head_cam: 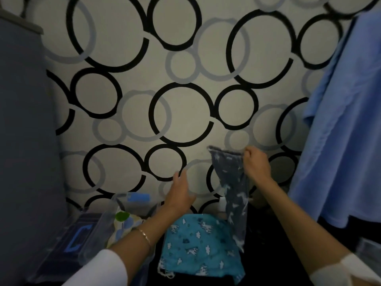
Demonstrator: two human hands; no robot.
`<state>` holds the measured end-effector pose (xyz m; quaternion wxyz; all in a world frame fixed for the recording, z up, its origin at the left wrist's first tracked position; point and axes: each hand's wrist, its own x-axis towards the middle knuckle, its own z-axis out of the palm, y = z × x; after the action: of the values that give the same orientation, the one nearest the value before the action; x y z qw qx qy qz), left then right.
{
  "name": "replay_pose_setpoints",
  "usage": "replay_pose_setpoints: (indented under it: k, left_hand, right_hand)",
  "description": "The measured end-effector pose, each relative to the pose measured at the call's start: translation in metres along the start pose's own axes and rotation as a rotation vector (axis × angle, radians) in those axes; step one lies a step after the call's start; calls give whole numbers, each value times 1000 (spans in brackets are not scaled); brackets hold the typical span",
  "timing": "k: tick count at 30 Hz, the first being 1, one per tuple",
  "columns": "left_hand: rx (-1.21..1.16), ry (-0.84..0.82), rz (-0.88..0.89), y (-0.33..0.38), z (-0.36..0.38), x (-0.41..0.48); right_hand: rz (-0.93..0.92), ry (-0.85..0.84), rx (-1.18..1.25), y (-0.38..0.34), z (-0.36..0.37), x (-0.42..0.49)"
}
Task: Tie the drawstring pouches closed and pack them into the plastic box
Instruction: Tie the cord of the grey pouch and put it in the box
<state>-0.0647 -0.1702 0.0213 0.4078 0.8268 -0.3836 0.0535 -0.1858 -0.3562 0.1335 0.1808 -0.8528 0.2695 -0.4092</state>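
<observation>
Above the teal pouch (201, 242), right hand (256, 163) pinching grey pouch (231, 182) rim, left hand (181, 188) fingers spread

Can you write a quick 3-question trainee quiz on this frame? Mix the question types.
1. True or false: the right hand holds the dark grey pouch up by its top edge.
2. Multiple choice: the left hand is A) gripping the grey pouch, B) open and holding nothing, C) inside the plastic box.
3. Fill in: the turquoise pouch lies flat, below the hanging pouch and to the ____ of the box.

Key: 1 true; 2 B; 3 right.
</observation>
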Motion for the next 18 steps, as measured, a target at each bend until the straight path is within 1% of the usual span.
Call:
replay_pose_setpoints:
  k: [3, 7, 9, 12, 15, 16, 18]
  left_hand:
    - [-9, 74, 41, 29, -12, 21]
    - [89, 198, 122, 51, -35, 39]
    - [193, 211, 142, 51, -46, 44]
    - [427, 137, 125, 38, -57, 47]
    - [625, 91, 125, 20, -62, 43]
    - [643, 72, 125, 12, -62, 39]
    - [591, -16, 114, -3, -61, 29]
  right_hand:
    - [-101, -47, 21, -18, -15, 12]
    - [-175, -177, 89, -35, -16, 7]
    - [-185, -263, 116, -38, -10, 0]
    - [-121, -378, 262, -33, 5, -8]
    - [23, -428, 395, -22, 23, -20]
    - [73, -443, 424, -17, 29, -25]
    - [155, -508, 464, -5, 40, -40]
